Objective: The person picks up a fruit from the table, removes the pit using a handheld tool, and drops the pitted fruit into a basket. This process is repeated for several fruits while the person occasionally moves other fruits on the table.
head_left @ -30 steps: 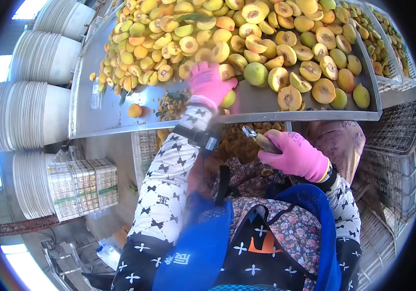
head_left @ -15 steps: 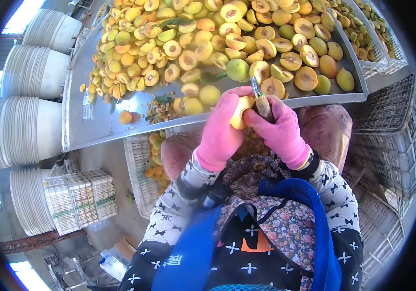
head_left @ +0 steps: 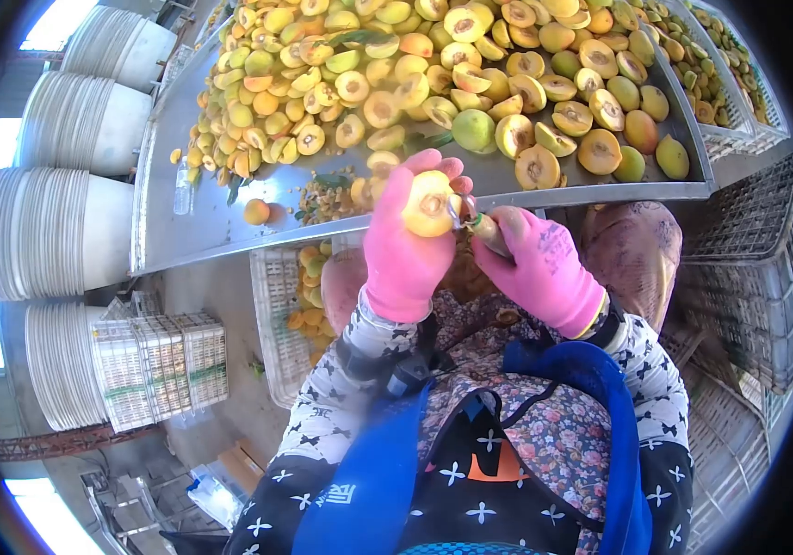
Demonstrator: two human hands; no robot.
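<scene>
The right hand is closed on a metal-tipped tool, its long axis slanting leftward and away to the stone-fruit half. Just left of that grip, the left hand holds this half, cut face up. Beyond lies the tabletop.

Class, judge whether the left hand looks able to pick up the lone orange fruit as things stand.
Probably not: the way to the orange fruit looks open, but the left hand holds a halved fruit.
</scene>
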